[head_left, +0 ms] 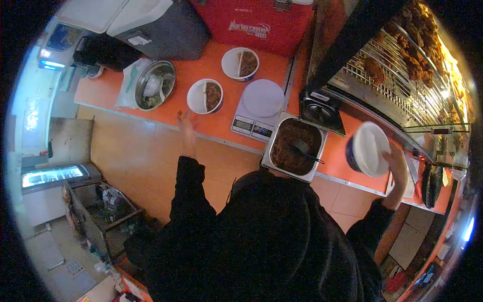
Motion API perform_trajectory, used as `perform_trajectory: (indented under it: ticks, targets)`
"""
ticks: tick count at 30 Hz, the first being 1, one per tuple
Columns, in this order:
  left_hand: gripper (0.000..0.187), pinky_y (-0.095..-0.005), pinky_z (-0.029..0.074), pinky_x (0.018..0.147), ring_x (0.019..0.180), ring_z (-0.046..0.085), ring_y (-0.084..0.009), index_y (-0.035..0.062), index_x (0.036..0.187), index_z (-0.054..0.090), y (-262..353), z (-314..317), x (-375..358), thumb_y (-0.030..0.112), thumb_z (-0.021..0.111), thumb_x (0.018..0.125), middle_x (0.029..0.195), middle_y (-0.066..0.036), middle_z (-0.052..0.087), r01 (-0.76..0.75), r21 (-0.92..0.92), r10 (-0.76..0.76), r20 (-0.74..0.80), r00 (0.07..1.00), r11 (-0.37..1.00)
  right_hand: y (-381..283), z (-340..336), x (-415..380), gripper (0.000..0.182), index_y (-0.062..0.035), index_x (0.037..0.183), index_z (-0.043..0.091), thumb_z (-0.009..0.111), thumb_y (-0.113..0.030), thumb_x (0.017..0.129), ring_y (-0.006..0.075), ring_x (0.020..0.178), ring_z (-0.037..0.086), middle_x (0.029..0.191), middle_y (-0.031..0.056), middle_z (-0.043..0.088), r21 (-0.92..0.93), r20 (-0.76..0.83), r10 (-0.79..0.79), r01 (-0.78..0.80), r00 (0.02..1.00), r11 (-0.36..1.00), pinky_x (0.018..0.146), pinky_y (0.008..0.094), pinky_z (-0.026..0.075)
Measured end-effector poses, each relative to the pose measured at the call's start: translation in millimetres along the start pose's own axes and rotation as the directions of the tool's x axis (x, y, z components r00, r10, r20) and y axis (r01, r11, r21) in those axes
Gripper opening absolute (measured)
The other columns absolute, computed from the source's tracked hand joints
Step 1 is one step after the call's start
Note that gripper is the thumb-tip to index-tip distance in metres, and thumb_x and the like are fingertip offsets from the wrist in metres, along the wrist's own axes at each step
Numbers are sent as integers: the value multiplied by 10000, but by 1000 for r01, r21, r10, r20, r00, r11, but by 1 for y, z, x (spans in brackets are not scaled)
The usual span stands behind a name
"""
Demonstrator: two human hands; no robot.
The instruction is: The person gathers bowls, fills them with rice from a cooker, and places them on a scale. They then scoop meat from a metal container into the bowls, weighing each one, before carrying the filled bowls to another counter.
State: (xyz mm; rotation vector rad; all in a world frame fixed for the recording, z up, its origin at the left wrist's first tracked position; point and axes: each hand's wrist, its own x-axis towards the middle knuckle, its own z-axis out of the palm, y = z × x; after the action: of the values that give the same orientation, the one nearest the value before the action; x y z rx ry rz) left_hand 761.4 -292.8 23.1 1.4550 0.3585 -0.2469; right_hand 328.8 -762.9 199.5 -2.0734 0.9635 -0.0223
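Note:
My right hand [396, 163] grips the rim of an empty white bowl [372, 148] over the right part of the orange counter. My left hand [186, 124], blurred, is just below a divided bowl [197, 96] with brown food in one half; nothing shows in it. Behind that stands a second divided bowl [232, 64], also half filled. A kitchen scale [262, 99] with a round plate sits bare beside them. Close to my body is a steel tray [297, 143] of dark brown food, with a black-handled spoon lying in it.
A metal mixing bowl [168, 75] with pale contents stands at the left of the counter. A red cooler box [251, 27] and a grey box [176, 32] line the back. A glass display case [370, 95] with fried food rises at the right.

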Motion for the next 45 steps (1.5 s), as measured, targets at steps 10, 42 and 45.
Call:
perform_trajectory:
  ticks: [10, 42, 45]
  targets:
    - [416, -422, 397, 726, 898, 482, -251, 181, 1171, 341, -30, -61, 17, 271, 488, 792, 1025, -73, 452, -121, -166, 126, 22, 992, 979, -186, 216, 151, 309, 1, 976, 511, 491, -114, 690, 283, 732, 583, 812, 188, 574, -15, 139, -334, 339, 932, 941, 615, 390, 469]
    - [769, -308, 325, 892, 1054, 430, -209, 4, 1229, 241, -53, 81, -189, 194, 690, 635, 1154, -131, 433, -180, 355, -287, 904, 318, 917, -99, 238, -25, 200, -52, 888, 492, 501, -170, 726, 322, 604, 577, 632, 165, 565, -465, 464, -296, 514, 835, 721, 517, 410, 468]
    - [780, -298, 339, 877, 1048, 435, -198, 11, 1241, 231, -28, 88, -196, 230, 683, 643, 1144, -131, 443, -185, 376, -309, 899, 309, 908, -88, 235, -16, 205, -46, 860, 500, 527, -194, 720, 339, 613, 568, 637, 173, 562, -378, 445, -314, 494, 838, 783, 526, 416, 465]
